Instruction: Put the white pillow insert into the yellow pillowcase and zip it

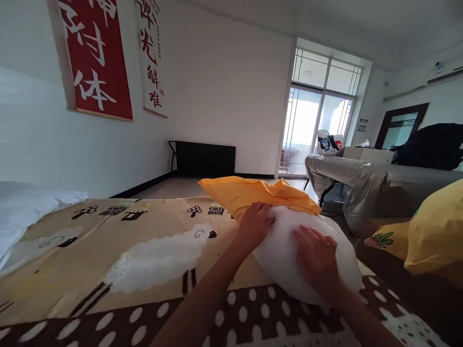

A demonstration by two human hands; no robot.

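Observation:
A white stuffed pillow lies on the sheep-patterned bedding, its far end inside an orange pillowcase. My left hand has its fingers curled on the edge of the orange case, where it meets the white pillow. On top of the white pillow rests my right hand, blurred by motion, its fingers spread and nothing held in them.
Yellow cushions sit at the right. Behind them stands a covered table with a black bag. White cloth lies at the left edge. A black folded frame leans against the far wall.

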